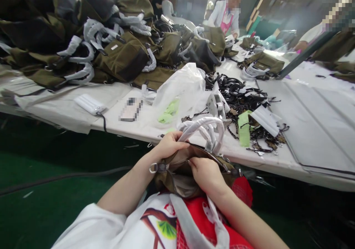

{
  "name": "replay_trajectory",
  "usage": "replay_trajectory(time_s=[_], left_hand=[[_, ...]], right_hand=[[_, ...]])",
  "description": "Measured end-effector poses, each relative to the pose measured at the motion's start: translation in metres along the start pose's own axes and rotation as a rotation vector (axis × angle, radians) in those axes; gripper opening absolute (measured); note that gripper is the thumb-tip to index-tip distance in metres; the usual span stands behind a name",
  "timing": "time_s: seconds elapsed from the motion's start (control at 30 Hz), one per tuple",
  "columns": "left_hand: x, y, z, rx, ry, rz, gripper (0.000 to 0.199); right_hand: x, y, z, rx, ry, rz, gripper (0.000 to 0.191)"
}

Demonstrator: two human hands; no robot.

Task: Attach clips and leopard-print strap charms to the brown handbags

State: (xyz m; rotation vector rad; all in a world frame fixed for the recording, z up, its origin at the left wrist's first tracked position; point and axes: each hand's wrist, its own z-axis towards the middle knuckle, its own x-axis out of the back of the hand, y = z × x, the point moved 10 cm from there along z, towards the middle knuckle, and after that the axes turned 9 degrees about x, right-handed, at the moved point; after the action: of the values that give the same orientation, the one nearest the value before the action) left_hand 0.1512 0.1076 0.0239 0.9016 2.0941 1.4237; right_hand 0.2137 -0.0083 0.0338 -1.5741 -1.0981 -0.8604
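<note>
An olive handbag rests open in my lap against the table edge, its pale lining showing. Wrapped in white paper or film, its far handle stands up while the near handle hangs toward me. My left hand is closed on the bag's far rim beside the base of the wrapped handle. Inside the opening, my right hand is closed with its fingertips pinching at the lining; the exact spot is partly hidden. A metal ring sits on the bag's left side tab.
Many olive bags are piled along the table's left and back. Ahead lie a clear plastic bag, a phone, a white tag-like pack and a heap of dark straps. A slanted pole stands right; a co-worker works beyond.
</note>
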Motion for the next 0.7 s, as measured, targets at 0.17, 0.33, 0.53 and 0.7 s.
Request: replay_trajectory(time_s=[0.17,0.33,0.53,0.7], left_hand=[[-0.002,0.014,-0.015,-0.037,-0.101,0.190,0.026],[-0.010,0.029,-0.043,-0.129,-0.194,0.531,0.030],[-0.005,0.019,-0.043,-0.086,-0.005,0.363,0.022],[-0.002,0.033,-0.045,-0.239,0.130,0.397,0.015]], right_hand=[[0.004,0.015,-0.008,-0.052,0.022,-0.066,0.032],[0.012,0.005,-0.014,0.005,0.128,-0.040,0.019],[0.003,-0.038,-0.012,0.322,0.112,0.165,0.021],[-0.005,-0.045,-0.012,0.310,-0.034,0.079,0.016]])
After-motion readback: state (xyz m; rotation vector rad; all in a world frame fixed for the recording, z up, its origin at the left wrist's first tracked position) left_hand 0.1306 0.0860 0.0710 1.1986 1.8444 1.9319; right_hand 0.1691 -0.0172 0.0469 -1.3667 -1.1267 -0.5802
